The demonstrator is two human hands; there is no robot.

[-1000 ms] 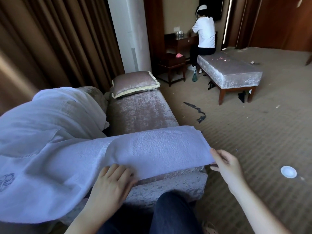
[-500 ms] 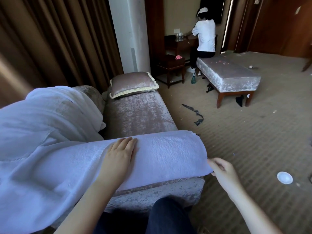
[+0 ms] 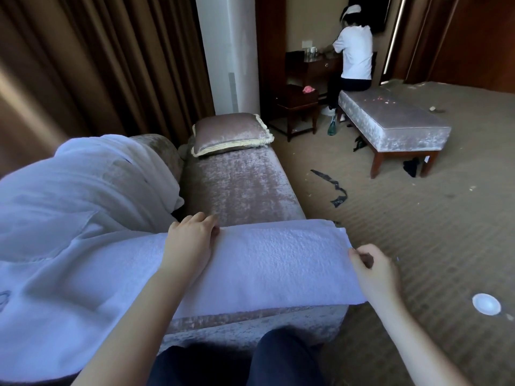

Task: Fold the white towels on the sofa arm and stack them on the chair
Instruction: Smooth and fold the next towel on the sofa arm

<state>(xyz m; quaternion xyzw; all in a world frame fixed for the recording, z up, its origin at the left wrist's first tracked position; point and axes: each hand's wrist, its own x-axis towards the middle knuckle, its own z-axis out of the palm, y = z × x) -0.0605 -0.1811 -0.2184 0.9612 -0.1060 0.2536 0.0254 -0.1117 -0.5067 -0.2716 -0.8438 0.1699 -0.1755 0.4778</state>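
White terry towel [image 3: 278, 263] flat across sofa arm [image 3: 250, 327].

No text can be read; a dark stitched mark [image 3: 3, 300] on the white cloth [image 3: 69, 232] at eight o'clock is cut off.

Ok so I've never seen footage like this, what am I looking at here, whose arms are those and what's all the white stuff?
There is no machine here. The view comes from a camera worn on a person's head, looking forward and down, so the two bare arms are the wearer's own. A white towel lies stretched along the velvet sofa arm. The left hand lies on it with fingers bent over its far edge, and the right hand pinches its end. More white linen is heaped to the left. Further back, another person is beyond a padded bench.
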